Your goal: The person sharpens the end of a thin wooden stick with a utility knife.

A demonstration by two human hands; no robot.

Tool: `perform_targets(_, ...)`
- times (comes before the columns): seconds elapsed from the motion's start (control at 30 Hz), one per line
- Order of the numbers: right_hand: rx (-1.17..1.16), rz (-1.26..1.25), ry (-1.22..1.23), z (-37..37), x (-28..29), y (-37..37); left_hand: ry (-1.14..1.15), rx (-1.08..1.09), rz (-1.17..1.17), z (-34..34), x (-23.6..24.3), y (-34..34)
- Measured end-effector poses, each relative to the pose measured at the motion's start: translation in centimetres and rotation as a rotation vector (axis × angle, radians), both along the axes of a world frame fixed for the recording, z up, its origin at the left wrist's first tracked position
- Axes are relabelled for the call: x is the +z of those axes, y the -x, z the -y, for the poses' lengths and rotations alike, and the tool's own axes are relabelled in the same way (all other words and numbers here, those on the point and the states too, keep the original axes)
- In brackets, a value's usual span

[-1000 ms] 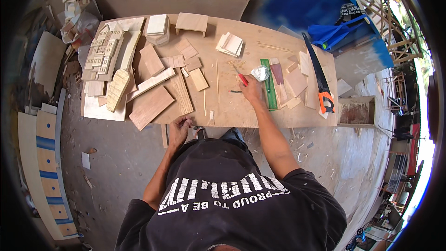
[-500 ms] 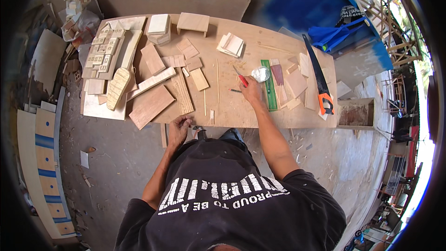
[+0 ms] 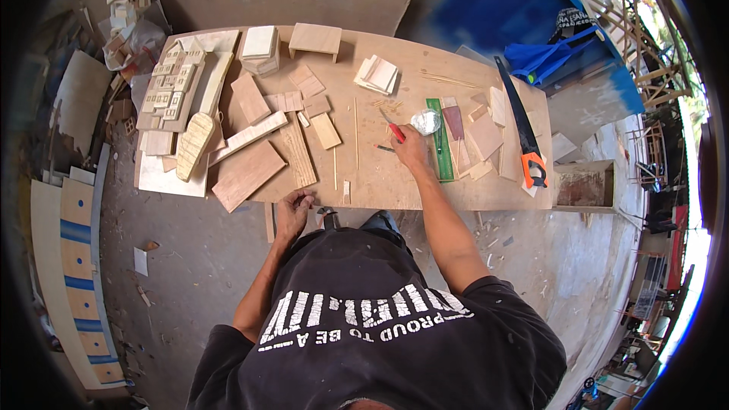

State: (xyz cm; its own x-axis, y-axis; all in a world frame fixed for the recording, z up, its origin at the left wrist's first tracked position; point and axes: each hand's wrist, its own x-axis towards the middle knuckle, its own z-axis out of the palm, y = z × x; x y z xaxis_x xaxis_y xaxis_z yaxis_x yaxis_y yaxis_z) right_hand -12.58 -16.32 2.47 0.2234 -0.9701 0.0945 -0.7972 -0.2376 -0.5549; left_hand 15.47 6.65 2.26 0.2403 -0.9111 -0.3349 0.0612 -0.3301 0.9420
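Nearest us, at the close edge of the wooden table [image 3: 387, 191], we see the left hand [image 3: 291, 211] with its fingertips drawn together, and we cannot tell whether they pinch anything. Farther in, we find the right hand [image 3: 411, 149] closed around a red-handled tool [image 3: 397, 134], its slim tip pointing away over the table, near a round silvery dish [image 3: 425, 121] and a green strip [image 3: 444, 165]; beyond, we make out stacked pale wood squares [image 3: 376, 74] and a bench-shaped wooden piece [image 3: 315, 39]
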Motion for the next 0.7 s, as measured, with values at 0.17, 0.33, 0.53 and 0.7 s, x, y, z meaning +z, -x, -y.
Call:
perform_targets(0.17,-0.011,0.004,0.030,0.0,-0.2,0.0,0.029,0.011,-0.015,-0.1,-0.5,0.1)
perform_targets(0.33,-0.026,0.002,0.041,0.2,0.0,0.0,0.023,0.013,-0.004,0.0,-0.5,0.1)
perform_targets(0.53,-0.024,0.027,0.043,0.3,-0.2,0.0,0.000,0.023,0.009,0.1,-0.2,0.2)
perform_targets(0.7,-0.003,-0.004,0.034,0.4,-0.1,0.1,-0.012,0.020,0.074,0.1,0.6,0.6)
